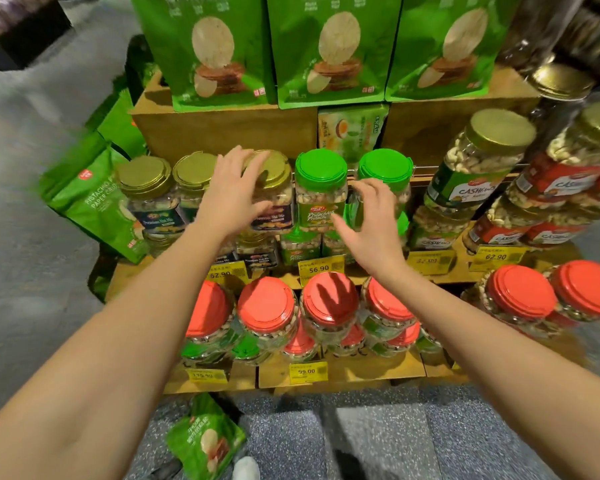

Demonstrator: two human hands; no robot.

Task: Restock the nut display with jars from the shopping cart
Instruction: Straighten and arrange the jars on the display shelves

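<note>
A tiered wooden display [222, 129] fills the view, standing on a speckled grey floor [413, 441]. On its top tier stand three big green crisp bags [333, 46], upright and side by side. More green bags marked "Pistachio Paper Crisps" [94, 202] lean against the display's left end. At the right, cashew jars [478, 168] with gold lids are stacked and tilted toward the camera, some with green labels and some with red.

The bottom tier holds a row of red-lidded jars [267, 306], packed close together. On the middle tier, gold-lidded Premium Nut Mix jars [146, 188] stand on the left. Just beside them on the right are two green-lidded pistachio jars [321, 181], set on top of further jars.

Both bare arms reach in from below. The left hand [232, 192] lies with spread, nearly straight fingers over the lid and front of the rightmost nut mix jar [274, 168], its thumb across the label, not clenched around it. The right hand [371, 223] is also spread open in front of the second pistachio jar [385, 164], holding nothing. Whether its fingertips touch the jar cannot be told.

Yellow price tags [319, 268] hang along the tier edges. A small green packet [205, 441] lies on the floor below the display.
</note>
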